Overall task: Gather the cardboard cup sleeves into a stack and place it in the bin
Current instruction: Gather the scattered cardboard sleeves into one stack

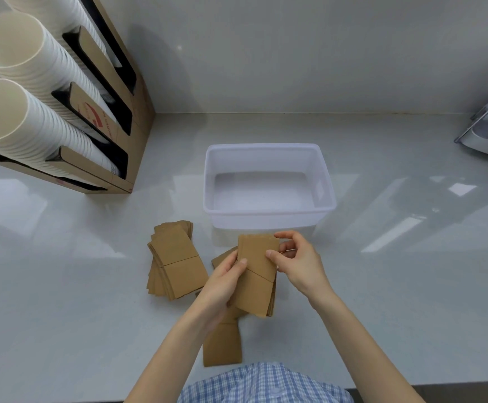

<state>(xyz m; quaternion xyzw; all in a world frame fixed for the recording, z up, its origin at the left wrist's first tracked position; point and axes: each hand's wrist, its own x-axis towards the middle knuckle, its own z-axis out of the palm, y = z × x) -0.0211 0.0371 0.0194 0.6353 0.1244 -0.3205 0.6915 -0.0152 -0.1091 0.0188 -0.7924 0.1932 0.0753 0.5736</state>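
Head view: both hands — left hand (225, 282), right hand (296, 264) — pinch a small stack of sleeves (256, 279). The bin (269, 212) holds nothing — a fanned pile (176, 260) and loose sleeve (222, 344) remain ungathered.

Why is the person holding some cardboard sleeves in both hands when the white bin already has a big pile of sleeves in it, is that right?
Not quite. The head view shows the white bin holds no sleeves yet. The pile of sleeves lies on the counter left of the bin. The rest is right: the left hand and right hand hold some cardboard sleeves.
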